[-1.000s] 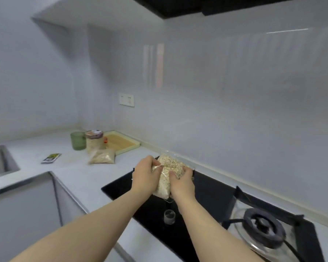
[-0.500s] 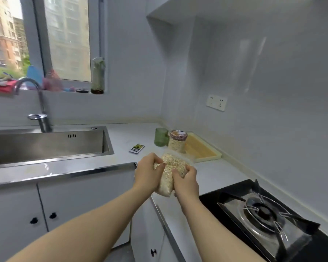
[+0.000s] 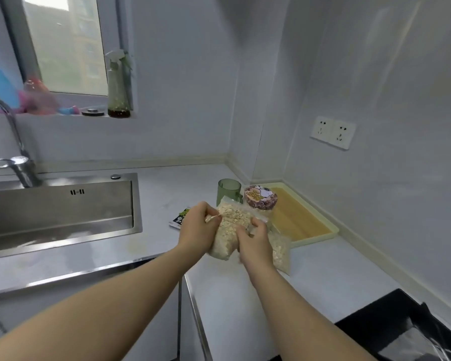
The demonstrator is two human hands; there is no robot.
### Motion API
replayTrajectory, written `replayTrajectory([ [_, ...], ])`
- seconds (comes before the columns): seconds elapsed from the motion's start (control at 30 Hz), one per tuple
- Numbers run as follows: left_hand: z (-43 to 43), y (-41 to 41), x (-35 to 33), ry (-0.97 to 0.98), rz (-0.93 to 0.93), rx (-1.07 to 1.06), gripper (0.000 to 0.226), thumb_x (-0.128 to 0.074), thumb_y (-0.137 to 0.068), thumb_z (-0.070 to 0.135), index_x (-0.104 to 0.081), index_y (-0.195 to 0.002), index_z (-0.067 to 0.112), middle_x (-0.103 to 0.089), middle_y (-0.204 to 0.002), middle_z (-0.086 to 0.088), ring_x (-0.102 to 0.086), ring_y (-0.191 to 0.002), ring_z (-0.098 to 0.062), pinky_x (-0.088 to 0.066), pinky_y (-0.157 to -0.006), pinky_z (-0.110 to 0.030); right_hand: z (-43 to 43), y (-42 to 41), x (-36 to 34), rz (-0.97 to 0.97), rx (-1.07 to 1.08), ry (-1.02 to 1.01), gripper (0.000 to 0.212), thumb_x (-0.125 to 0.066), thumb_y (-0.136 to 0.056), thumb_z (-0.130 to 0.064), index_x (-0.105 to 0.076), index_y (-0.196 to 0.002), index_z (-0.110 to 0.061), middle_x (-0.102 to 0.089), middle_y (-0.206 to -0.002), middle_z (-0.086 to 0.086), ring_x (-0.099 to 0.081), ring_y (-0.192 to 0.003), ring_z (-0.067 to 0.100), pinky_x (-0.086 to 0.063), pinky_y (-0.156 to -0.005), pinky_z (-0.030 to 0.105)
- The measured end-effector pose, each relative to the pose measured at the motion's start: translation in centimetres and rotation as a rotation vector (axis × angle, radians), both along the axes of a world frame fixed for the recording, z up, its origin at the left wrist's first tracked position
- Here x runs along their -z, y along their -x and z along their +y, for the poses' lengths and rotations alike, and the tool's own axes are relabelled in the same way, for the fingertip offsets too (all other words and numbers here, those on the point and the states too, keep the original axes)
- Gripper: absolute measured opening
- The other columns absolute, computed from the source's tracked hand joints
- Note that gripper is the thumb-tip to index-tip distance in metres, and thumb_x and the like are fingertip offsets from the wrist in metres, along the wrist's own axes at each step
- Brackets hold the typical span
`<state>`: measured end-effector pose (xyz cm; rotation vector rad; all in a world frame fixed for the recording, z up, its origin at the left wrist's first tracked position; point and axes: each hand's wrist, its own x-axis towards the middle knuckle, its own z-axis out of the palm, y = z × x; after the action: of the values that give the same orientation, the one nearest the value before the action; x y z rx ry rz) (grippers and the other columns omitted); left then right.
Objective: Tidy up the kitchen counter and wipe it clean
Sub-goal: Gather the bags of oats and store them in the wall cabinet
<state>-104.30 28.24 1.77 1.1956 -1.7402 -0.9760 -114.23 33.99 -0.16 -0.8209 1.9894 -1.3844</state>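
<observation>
A clear bag of oats (image 3: 229, 230) hangs above the white counter (image 3: 323, 282), held between both hands. My left hand (image 3: 197, 229) grips its left side and my right hand (image 3: 254, 244) grips its right side. A second bag of oats (image 3: 280, 252) lies on the counter just right of my right hand. Behind the bags stand a round tub with a printed lid (image 3: 261, 198) and a green cup (image 3: 228, 190). A yellow tray (image 3: 320, 227) sits in the corner by the wall.
A steel sink (image 3: 57, 209) with a tap (image 3: 13, 152) fills the left. A small printed packet (image 3: 179, 220) lies on the counter behind my left hand. A spray bottle (image 3: 117, 87) stands on the window sill. The black hob (image 3: 401, 327) is at the lower right.
The bag has travelled in both hands from over the hob leftward to the counter corner, close to the second bag and the tub. My view has swung left to the sink.
</observation>
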Motion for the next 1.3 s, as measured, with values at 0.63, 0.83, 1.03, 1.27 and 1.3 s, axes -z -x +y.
replayTrajectory([
  [0.63,-18.6,6.0,5.6,-0.307,0.154,0.202,0.017,-0.052,-0.093,0.01,-0.053,-0.079,0.02,-0.056,-0.083,0.004,-0.051,-0.076,-0.01,-0.039,-0.06,-0.024,-13.0,5.4,5.7,0.353,0.243,-0.739,0.049,-0.047,-0.094,-0.032,-0.035,-0.136,-0.011,-0.038,-0.14,0.011,-0.036,-0.129,0.033,-0.035,-0.102,0.035],
  [0.83,-20.2,7.0,7.8,-0.368,0.107,0.279,0.016,-0.05,-0.094,0.01,-0.051,-0.082,0.02,-0.055,-0.079,0.003,-0.05,-0.07,-0.011,-0.039,-0.06,-0.025,-14.0,5.8,6.7,0.435,0.36,-0.829,0.033,-0.04,-0.098,-0.023,-0.043,-0.13,-0.016,-0.039,-0.136,0.007,-0.036,-0.126,0.028,-0.043,-0.09,0.032],
  [1.03,-20.2,8.6,8.8,-0.43,0.061,0.286,0.023,-0.044,-0.094,0.003,-0.047,-0.104,0.024,-0.061,-0.1,-0.008,-0.055,-0.075,-0.019,-0.04,-0.057,-0.027,-14.2,7.2,6.8,0.245,0.52,-0.685,0.029,-0.036,-0.096,-0.023,-0.053,-0.117,-0.014,-0.055,-0.126,0.01,-0.049,-0.118,0.032,-0.043,-0.091,0.034],
  [1.27,-20.0,10.5,8.1,-0.355,-0.11,0.307,0.065,-0.032,-0.084,-0.012,-0.032,-0.141,0.019,-0.049,-0.131,-0.016,-0.05,-0.114,-0.035,-0.047,-0.094,-0.048,-13.1,8.5,3.2,0.137,0.726,-0.46,0.022,-0.036,-0.097,-0.019,-0.044,-0.112,-0.004,-0.059,-0.115,0.018,-0.056,-0.105,0.035,-0.036,-0.076,0.032],
  [1.3,-20.1,10.8,7.9,-0.356,-0.14,0.31,0.066,-0.03,-0.083,-0.012,-0.031,-0.142,0.018,-0.046,-0.133,-0.017,-0.05,-0.115,-0.036,-0.047,-0.095,-0.05,-13.1,8.8,2.7,0.122,0.752,-0.412,0.021,-0.036,-0.097,-0.018,-0.044,-0.11,-0.004,-0.059,-0.114,0.019,-0.056,-0.103,0.035,-0.036,-0.076,0.032],
])
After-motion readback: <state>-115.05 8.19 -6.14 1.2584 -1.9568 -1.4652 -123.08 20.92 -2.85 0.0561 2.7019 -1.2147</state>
